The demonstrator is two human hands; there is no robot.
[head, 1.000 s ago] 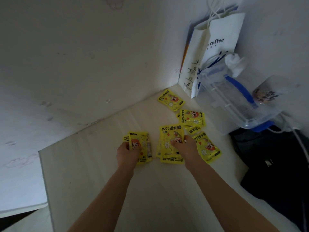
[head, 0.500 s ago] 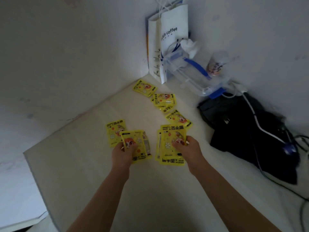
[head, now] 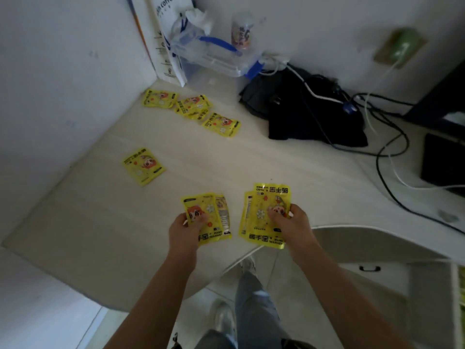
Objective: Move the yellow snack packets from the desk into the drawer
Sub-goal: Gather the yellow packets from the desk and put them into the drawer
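My left hand (head: 185, 229) grips a small stack of yellow packets (head: 210, 217) above the desk's front edge. Beside it, my right hand (head: 293, 222) holds a second stack of yellow packets (head: 266, 205). One loose yellow packet (head: 143, 165) lies on the pale desk (head: 226, 162) at the left. Several more yellow packets (head: 192, 105) lie near the back corner, the nearest of them (head: 221, 123) a little apart. A drawer unit with a dark handle (head: 370, 269) sits below the desk at the right, and an open drawer edge (head: 459, 298) shows at the far right.
A white paper coffee bag (head: 164, 34) and a clear plastic box with blue clips (head: 219, 61) stand at the back. A cup (head: 241, 31), a black cloth (head: 309, 112), cables (head: 385, 152) and a dark device (head: 445, 162) fill the right side. My legs (head: 251, 306) show below.
Both hands have pulled back from the desk's middle to its front edge, lifting their packet stacks. One packet stayed on the desk at the left. The view has tilted down and right.
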